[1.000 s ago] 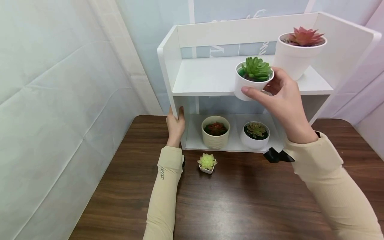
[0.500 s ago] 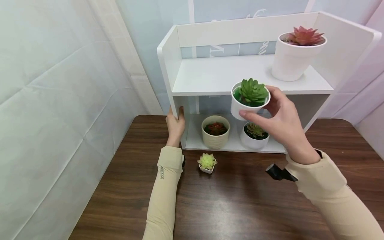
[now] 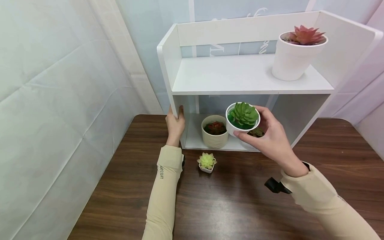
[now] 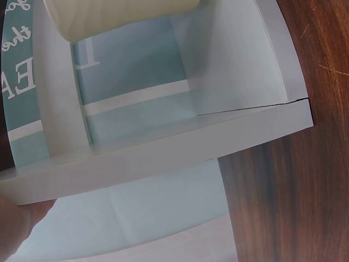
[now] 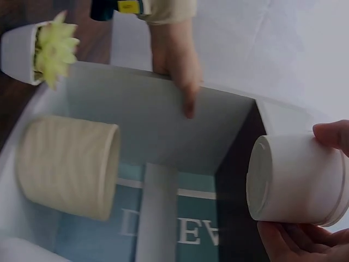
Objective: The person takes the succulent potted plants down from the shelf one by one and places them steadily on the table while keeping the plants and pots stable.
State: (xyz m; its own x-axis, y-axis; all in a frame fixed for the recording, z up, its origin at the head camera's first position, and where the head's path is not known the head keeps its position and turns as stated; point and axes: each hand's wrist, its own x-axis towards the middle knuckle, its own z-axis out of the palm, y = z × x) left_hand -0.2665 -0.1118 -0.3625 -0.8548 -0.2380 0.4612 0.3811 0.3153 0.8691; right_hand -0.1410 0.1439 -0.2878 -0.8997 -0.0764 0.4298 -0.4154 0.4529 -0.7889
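My right hand [image 3: 274,140] holds a small white pot with a green succulent [image 3: 243,116] between thumb and fingers, in front of the lower compartment of the white shelf [image 3: 222,76]. In the right wrist view the same white pot [image 5: 297,177] lies between thumb and fingers. My left hand [image 3: 175,126] grips the shelf's left side panel, thumb on the inner face; the left wrist view shows part of the hand [image 4: 19,224] at the panel edge. Behind the held pot stand a cream pot [image 3: 214,138] with a reddish plant and a low white pot, partly hidden.
A tall white pot with a red succulent [image 3: 289,61] stands on the upper board's right part. A small yellow-green succulent [image 3: 207,161] sits on the brown table [image 3: 228,206] before the shelf. A pale cloth wall [image 3: 60,100] rises at left.
My right hand has moved down and slightly left with the green succulent's pot, from the upper board's height to before the lower compartment. The left hand has stayed on the side panel.
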